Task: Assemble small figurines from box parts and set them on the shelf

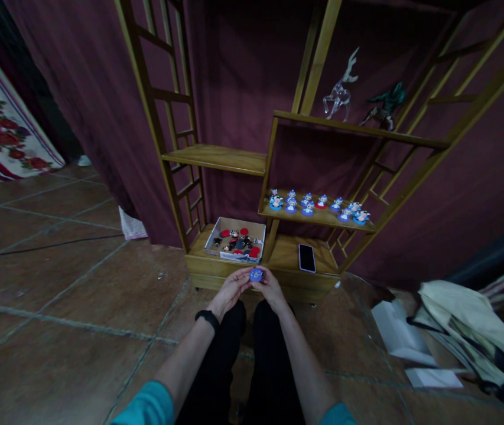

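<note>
Between my two hands, in front of the shelf unit's base, is a small round purple-blue piece (256,275), like the bases under the shelf figurines. My left hand (233,287) has its fingers closed on the piece's left side. From the right, my right hand (271,287) grips the same piece. Just beyond my hands, a cardboard box (213,235) holds several small figurines and red discs. Small blue-and-white figurines (307,206) on round bases stand on the shelf (318,217) up to the right; one base is red.
A phone (307,258) lies on the lower right shelf. Higher up stand a clear deer figure (338,97) and a dark green figure (387,106). White boxes (401,333) and a pale cloth bag (459,319) lie on the floor to the right. A black cable (48,248) crosses the tiles at left.
</note>
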`<move>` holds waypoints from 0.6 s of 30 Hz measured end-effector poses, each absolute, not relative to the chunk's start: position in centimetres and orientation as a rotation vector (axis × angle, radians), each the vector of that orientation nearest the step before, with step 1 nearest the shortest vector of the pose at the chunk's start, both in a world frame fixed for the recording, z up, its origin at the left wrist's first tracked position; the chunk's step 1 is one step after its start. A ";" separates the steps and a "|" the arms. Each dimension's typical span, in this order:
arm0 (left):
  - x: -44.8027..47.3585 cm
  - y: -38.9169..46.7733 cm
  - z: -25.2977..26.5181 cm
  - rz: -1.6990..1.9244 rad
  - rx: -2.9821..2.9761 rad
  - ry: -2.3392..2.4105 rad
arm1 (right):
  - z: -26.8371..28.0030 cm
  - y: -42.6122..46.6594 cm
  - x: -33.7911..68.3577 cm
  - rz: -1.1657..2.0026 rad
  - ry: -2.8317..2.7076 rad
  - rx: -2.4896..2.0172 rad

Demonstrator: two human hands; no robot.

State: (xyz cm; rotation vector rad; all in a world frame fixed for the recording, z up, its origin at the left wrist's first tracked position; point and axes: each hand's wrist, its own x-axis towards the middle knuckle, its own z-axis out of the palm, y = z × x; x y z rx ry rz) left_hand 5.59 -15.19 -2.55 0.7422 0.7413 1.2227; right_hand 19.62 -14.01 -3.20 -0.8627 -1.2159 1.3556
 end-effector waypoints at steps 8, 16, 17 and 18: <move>5.5 -15.4 -2.5 1.184 0.772 0.685 | -3.8 -13.9 19.6 1.344 -1.212 -0.925; 5.5 -15.5 -2.1 1.125 0.779 0.676 | -4.5 -13.5 19.7 1.349 -1.243 -0.962; 5.5 -15.5 -2.2 1.129 0.774 0.678 | -4.3 -13.6 19.7 1.360 -1.244 -0.950; 5.5 -15.4 -2.3 1.135 0.769 0.677 | -4.2 -13.7 19.7 1.371 -1.245 -0.935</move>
